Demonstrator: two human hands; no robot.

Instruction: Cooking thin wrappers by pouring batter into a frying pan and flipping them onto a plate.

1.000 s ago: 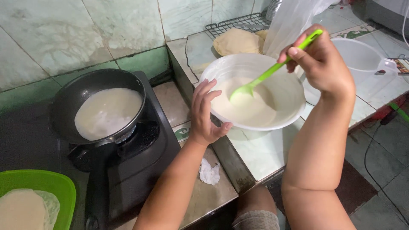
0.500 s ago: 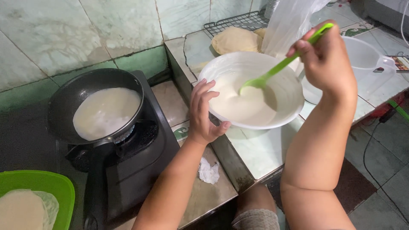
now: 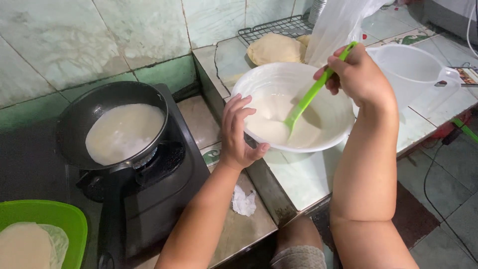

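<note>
A white bowl point(image 3: 259, 82) of pale batter sits on the tiled counter. My left hand point(image 3: 239, 132) grips its near left rim. My right hand point(image 3: 361, 74) holds a green spoon point(image 3: 308, 99) by the handle, with the spoon's head dipped in the batter. To the left, a black pan point(image 3: 79, 119) rests on a black gas stove point(image 3: 164, 194), with a thin round layer of batter point(image 3: 124, 132) spread in it.
A green plate point(image 3: 55, 214) with a flat wrapper lies at the bottom left. Behind the bowl are a wire rack point(image 3: 279, 26) with stacked wrappers point(image 3: 274, 49), a clear plastic bag point(image 3: 338, 22) and a white plastic jug point(image 3: 413, 67). A crumpled tissue point(image 3: 244, 201) lies by the stove.
The spoon has swung lower into the bowl, its head moving from the left side to the middle of the batter. My left hand stays on the rim.
</note>
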